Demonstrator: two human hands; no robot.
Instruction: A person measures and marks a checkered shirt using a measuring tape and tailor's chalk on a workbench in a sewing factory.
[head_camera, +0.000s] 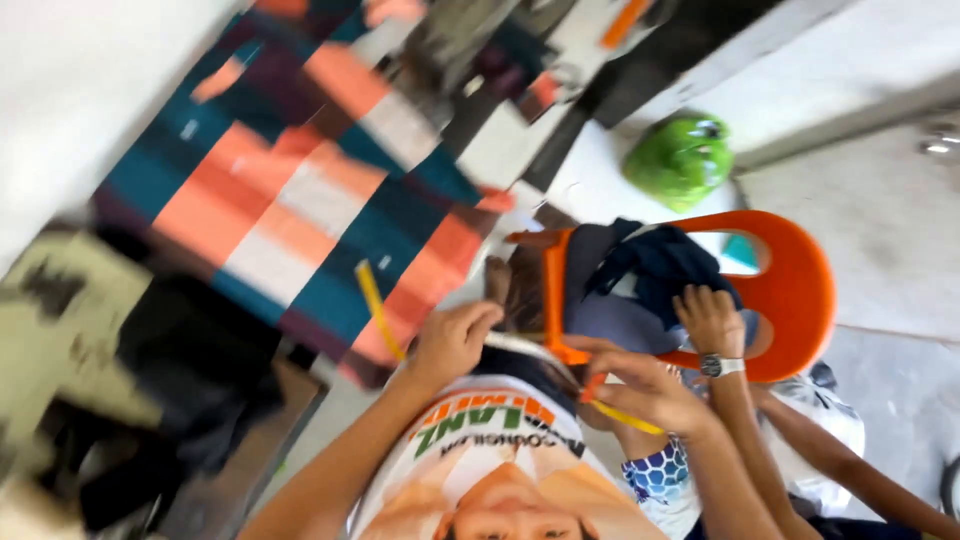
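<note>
Bright, even daylight with soft shadows; strong motion blur smears the whole tilted view, worst at the left edge, while the pale floor looks washed out.

Both hands apparently stretch a yellow tape beside an orange chair.

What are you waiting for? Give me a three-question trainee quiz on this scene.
1. True or false: the left hand grips a yellow strip.
2. What colour is the plastic chair? A blue, B orange, C white.
3. Fill in: the other person's hand, resting on the chair, has a ____ on its wrist.
Key: 1 true; 2 B; 3 watch.
</note>
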